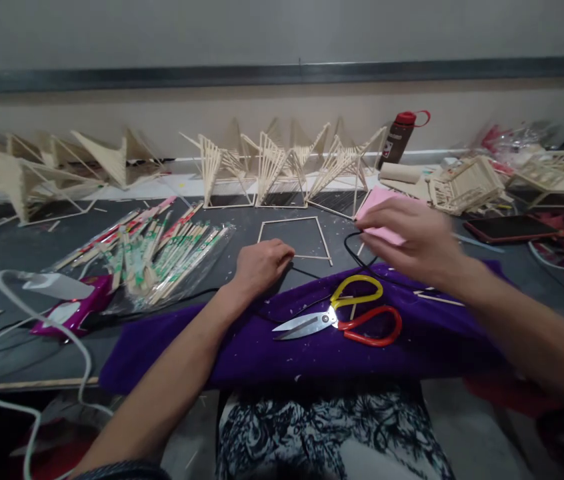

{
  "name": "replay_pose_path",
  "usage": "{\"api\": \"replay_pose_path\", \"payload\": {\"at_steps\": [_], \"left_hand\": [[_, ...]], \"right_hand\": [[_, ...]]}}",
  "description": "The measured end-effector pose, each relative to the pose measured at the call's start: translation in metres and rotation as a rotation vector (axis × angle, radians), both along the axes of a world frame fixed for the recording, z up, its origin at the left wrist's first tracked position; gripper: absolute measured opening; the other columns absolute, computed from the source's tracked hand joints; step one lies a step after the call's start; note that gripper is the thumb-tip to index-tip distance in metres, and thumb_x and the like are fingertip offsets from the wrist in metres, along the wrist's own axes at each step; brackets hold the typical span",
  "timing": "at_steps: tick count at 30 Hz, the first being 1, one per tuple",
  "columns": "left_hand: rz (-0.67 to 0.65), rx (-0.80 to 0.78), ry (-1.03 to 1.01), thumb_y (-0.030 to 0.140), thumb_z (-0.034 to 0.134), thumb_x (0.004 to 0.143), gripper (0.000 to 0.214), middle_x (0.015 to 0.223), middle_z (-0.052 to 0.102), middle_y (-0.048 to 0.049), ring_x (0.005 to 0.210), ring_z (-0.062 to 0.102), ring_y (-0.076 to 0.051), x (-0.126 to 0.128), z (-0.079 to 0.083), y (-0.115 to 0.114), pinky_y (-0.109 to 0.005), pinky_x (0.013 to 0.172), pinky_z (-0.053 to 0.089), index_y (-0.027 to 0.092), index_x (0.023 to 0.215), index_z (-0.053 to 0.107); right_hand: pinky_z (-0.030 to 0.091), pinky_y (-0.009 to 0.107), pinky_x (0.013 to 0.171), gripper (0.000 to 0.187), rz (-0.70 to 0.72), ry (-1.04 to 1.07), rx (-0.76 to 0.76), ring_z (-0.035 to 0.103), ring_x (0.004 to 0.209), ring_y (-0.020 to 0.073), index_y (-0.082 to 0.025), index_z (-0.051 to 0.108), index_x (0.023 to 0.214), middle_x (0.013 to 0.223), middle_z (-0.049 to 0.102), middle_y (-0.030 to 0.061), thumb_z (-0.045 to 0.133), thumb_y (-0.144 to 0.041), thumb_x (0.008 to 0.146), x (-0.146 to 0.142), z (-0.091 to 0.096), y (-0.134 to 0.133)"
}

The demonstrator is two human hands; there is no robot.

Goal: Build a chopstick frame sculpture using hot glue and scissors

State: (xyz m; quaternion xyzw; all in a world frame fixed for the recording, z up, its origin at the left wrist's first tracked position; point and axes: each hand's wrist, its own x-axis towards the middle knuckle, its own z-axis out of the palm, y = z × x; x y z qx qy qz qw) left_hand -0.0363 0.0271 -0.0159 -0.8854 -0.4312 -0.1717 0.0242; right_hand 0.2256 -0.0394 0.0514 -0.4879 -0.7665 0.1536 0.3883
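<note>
My left hand (265, 265) rests on the table with its fingers curled closed. Its fingertips are at the lower left corner of a flat four-sided frame of thin wooden sticks (307, 219) and hide that corner; what they hold, if anything, is hidden. Blurred by motion, my right hand (412, 237) is over a pink sheet (379, 199), right of the frame. Its fingers curve toward the left, and whether they grip the sheet is unclear. Below both hands, scissors (326, 320) with one yellow and one red handle lie partly open on a purple cloth (262, 353).
Several stick models (282, 170) stand along the wall, with more at far left. Bags of sticks (162, 257) lie left, beside a magenta device (75, 307) with a white cable (87, 360). A bottle (396, 140), a phone (509, 229) and a black cable (349, 250) are right.
</note>
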Motion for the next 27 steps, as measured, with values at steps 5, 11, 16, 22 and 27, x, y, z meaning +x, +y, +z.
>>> {"api": "replay_pose_path", "payload": {"at_steps": [5, 11, 16, 22, 27], "left_hand": [[0.042, -0.032, 0.101, 0.035, 0.047, 0.086, 0.023, 0.089, 0.068, -0.0016, 0.081, 0.061, -0.016, 0.001, -0.001, -0.004, -0.025, 0.057, 0.033, 0.027, 0.089, 0.069], [0.094, -0.13, 0.158, 0.035, 0.045, 0.087, 0.025, 0.096, 0.067, -0.0002, 0.084, 0.062, -0.014, 0.005, 0.002, -0.006, -0.023, 0.06, 0.037, 0.027, 0.092, 0.069], [0.072, -0.157, 0.116, 0.034, 0.048, 0.086, 0.022, 0.095, 0.068, 0.0023, 0.083, 0.062, -0.013, 0.003, 0.0, -0.004, -0.023, 0.062, 0.039, 0.028, 0.09, 0.069], [0.033, -0.223, 0.064, 0.033, 0.05, 0.085, 0.021, 0.093, 0.067, 0.0012, 0.081, 0.062, -0.012, -0.001, -0.003, 0.001, -0.023, 0.068, 0.042, 0.025, 0.089, 0.069], [0.012, -0.254, 0.035, 0.032, 0.05, 0.085, 0.021, 0.092, 0.067, 0.0003, 0.082, 0.062, -0.012, -0.004, -0.004, 0.004, -0.023, 0.071, 0.043, 0.024, 0.089, 0.069]], "right_hand": [[0.043, 0.025, 0.065, 0.015, 0.022, -0.168, -0.066, 0.059, 0.073, 0.014, -0.018, 0.068, 0.089, 0.085, 0.066, 0.0027, 0.055, -0.019, 0.08, -0.014, -0.045, 0.05], [0.043, 0.025, 0.069, 0.018, 0.043, -0.24, -0.06, 0.06, 0.08, 0.015, -0.017, 0.067, 0.091, 0.088, 0.067, 0.0044, 0.051, -0.016, 0.081, -0.009, -0.071, 0.056], [0.044, 0.026, 0.069, 0.019, 0.061, -0.334, -0.076, 0.06, 0.079, 0.0157, -0.017, 0.066, 0.092, 0.09, 0.067, 0.0055, 0.049, -0.018, 0.084, -0.003, -0.072, 0.049], [0.041, 0.025, 0.068, 0.018, 0.084, -0.383, -0.088, 0.06, 0.079, 0.0149, -0.018, 0.066, 0.092, 0.088, 0.066, 0.005, 0.049, -0.02, 0.086, -0.002, -0.079, 0.053], [0.037, 0.024, 0.064, 0.018, 0.104, -0.472, -0.069, 0.058, 0.076, 0.014, -0.018, 0.067, 0.092, 0.085, 0.064, 0.0046, 0.05, -0.023, 0.087, -0.004, -0.083, 0.05]]}}
